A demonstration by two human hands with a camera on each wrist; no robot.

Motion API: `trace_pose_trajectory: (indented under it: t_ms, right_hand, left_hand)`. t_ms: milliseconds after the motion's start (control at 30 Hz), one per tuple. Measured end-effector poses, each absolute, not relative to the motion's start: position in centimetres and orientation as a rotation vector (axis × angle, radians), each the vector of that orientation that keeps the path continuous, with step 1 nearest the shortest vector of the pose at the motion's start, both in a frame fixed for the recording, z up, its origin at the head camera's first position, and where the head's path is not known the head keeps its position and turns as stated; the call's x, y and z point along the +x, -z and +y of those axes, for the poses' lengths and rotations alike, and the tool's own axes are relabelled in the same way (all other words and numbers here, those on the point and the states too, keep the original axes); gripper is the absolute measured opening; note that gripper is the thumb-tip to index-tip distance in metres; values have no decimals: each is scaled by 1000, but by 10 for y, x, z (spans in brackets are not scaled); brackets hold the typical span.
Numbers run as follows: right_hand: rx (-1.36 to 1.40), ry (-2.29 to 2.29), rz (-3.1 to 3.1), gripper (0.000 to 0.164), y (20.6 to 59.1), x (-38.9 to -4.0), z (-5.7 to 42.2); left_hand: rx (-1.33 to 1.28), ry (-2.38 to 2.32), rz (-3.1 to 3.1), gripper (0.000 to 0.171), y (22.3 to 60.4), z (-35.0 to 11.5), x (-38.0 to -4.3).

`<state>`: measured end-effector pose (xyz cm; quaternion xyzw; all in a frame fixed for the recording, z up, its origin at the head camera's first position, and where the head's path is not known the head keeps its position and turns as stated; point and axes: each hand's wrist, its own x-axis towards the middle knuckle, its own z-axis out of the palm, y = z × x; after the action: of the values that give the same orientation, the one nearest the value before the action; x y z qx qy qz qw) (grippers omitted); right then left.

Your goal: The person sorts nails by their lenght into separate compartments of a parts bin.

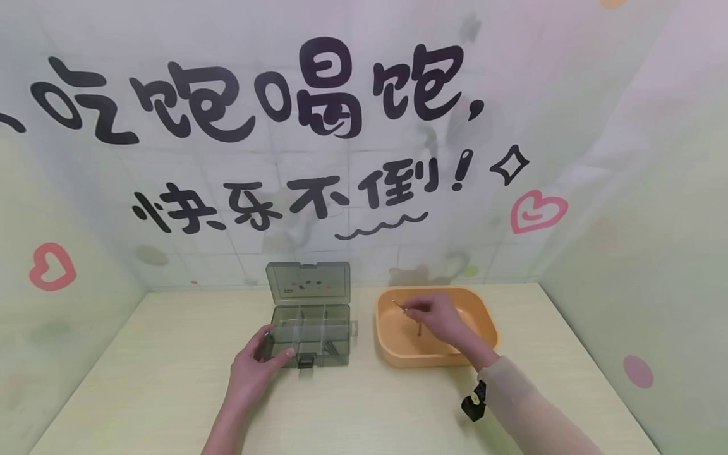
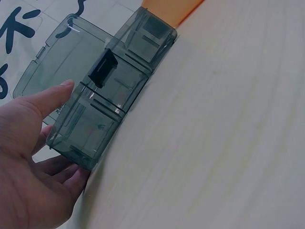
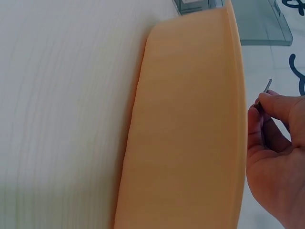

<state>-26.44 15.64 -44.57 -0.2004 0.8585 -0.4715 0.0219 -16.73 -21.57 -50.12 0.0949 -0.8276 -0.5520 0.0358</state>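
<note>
A smoky grey see-through compartment box [image 1: 309, 335] stands with its lid [image 1: 309, 282] raised at the back. My left hand [image 1: 253, 363] grips its left end, the thumb on the front rim and the fingers round the side, as the left wrist view also shows. Several thin dark screw-like pieces [image 1: 331, 347] lie in the front right compartment. Over the orange tray [image 1: 391, 361], my right hand [image 1: 436, 317] pinches a thin screw-like metal piece [image 3: 268, 86] between thumb and fingertips. Another slim piece [image 1: 419, 329] shows below that hand; whether it is held or in the tray, I cannot tell.
Both containers rest on a pale wood-grain table [image 1: 364, 411], the tray right of the box with a narrow gap between them. Behind stands a wall [image 1: 239, 265] with black lettering. A black device [image 1: 474, 404] hangs at the right wrist.
</note>
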Motion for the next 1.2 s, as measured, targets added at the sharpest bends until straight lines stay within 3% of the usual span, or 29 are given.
trace_pose_trajectory:
  t_ms: [1200]
  right_hand:
    - [-866, 1299, 2647, 14, 440, -236, 54]
  left_hand:
    - [285, 1695, -2532, 80, 502, -216, -167]
